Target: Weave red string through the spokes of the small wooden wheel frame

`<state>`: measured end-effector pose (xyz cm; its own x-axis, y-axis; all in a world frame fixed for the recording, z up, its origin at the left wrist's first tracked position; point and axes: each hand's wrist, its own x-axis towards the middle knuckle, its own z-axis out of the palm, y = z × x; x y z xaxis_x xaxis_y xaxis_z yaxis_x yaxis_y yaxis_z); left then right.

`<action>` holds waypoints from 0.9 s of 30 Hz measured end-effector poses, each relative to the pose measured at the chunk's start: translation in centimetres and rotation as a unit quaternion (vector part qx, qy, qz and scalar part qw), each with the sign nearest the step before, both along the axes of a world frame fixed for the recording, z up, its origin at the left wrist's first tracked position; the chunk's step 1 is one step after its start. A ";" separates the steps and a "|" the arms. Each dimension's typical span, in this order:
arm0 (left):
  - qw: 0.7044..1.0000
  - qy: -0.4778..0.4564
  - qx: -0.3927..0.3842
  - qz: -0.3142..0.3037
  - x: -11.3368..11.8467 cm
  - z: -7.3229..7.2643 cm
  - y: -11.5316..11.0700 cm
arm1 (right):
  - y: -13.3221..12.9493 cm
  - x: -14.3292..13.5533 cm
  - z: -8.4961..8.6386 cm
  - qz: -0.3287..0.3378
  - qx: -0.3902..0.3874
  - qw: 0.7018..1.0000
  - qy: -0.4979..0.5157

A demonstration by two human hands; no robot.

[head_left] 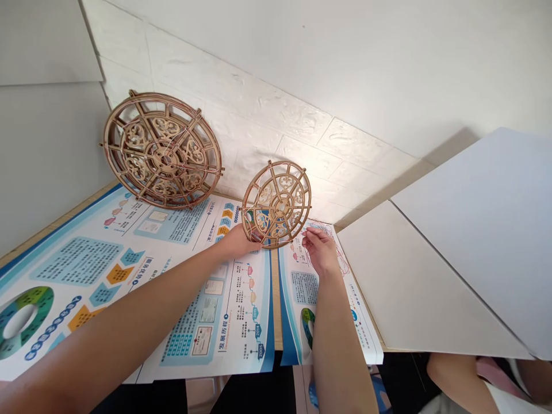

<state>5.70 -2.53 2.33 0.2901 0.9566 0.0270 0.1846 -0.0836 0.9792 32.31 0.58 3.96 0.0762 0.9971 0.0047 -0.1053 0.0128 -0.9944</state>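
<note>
My left hand (242,241) is closed on the lower left rim of a round gold openwork wheel (282,206) with spokes and scrollwork, tilted up before the wall. To its lower right is my right hand (319,248), apart from the rim, thumb and fingers pinched together. Whatever sits between those fingertips is too small to make out. Under and beside the right hand, a tangle of thin red strands (344,260) lies on the printed sheet. Further left, similar larger gold openwork wheels (166,158) lean together in a stack against the wall.
Printed posters (172,259) with blue graphics cover the table, with a wooden strip (276,305) showing between them. A white brick-pattern wall (254,109) stands behind. White panels (431,270) border the right side. Another person's arm (452,374) shows at the lower right.
</note>
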 end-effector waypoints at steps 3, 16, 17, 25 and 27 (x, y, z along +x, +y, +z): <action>1.000 0.003 -0.014 0.010 0.0 0.2 -0.1 | 0.5 0.4 -1.1 -0.038 -0.010 0.995 -0.095; 1.000 0.009 0.000 0.001 0.1 0.3 -0.1 | 0.7 0.5 -2.2 0.023 0.002 0.961 -0.276; 1.000 0.013 0.005 0.004 0.1 0.3 -0.2 | 0.7 0.4 -2.3 0.027 0.005 0.963 -0.268; 0.999 0.031 0.035 0.011 0.1 0.0 -0.2 | 0.2 -0.2 -2.1 0.031 0.010 0.961 -0.275; 0.999 0.031 0.037 0.009 0.0 0.0 -0.2 | 0.1 -0.4 -1.9 0.023 0.007 0.960 -0.279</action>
<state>5.75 -2.73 2.33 0.2771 0.9575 0.0803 0.2476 -0.1519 0.9569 31.87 0.71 2.09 0.0138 0.9989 0.0451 0.4439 0.0343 -0.8954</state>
